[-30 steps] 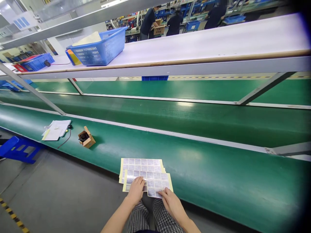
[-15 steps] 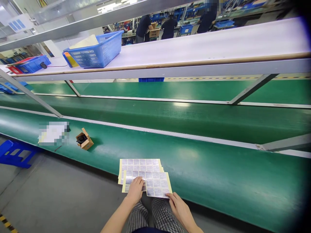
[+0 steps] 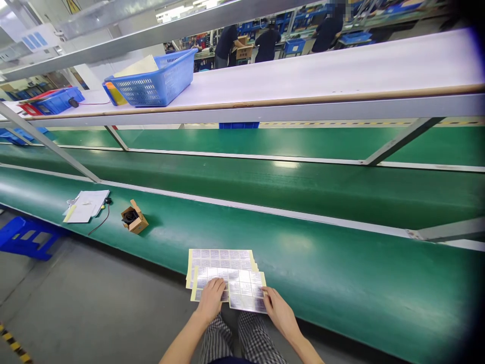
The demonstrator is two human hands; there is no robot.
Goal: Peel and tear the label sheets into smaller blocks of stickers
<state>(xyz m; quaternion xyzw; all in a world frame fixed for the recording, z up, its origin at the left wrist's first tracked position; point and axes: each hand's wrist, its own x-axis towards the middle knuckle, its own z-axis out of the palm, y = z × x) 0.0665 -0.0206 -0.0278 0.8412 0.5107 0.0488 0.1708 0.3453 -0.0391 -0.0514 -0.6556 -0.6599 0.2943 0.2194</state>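
At the near edge of the green work surface (image 3: 303, 268), the printed label sheets (image 3: 242, 282) lie in overlapping layers. The left hand (image 3: 212, 299) rests palm down on the front layer, fingers loosely extended, with no visible grip. The right hand (image 3: 279, 308) has partly curled fingers at the right edge; whether they pinch it cannot be determined. An open carton (image 3: 139, 225) stands farther left.
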